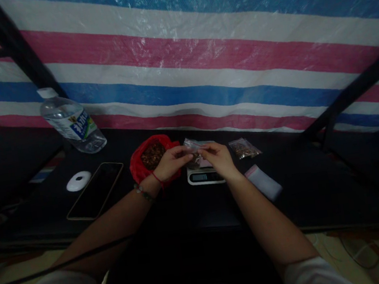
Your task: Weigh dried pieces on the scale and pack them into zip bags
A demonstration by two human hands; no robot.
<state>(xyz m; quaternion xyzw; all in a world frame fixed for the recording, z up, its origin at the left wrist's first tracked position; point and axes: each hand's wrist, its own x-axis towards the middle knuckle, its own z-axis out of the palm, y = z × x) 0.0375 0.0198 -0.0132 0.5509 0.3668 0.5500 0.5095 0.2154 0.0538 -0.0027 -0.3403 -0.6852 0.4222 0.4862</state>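
Note:
My left hand [173,161] and my right hand [217,158] meet over a small white digital scale [204,177] on the dark table. Both pinch the top edge of a small clear plastic bag [193,147] with brownish contents, held just above the scale. Directly left of my left hand sits an open red bag [152,155] filled with brown bits. A filled, closed clear bag [245,148] lies to the right of my right hand. A stack of empty zip bags [264,182] lies nearer me on the right.
A dark phone [95,190] and a white oval device [78,181] lie on the table's left side. A water bottle [70,120] leans at the back left. A striped tarp [198,52] hangs behind. Black frame bars [350,93] cross at right.

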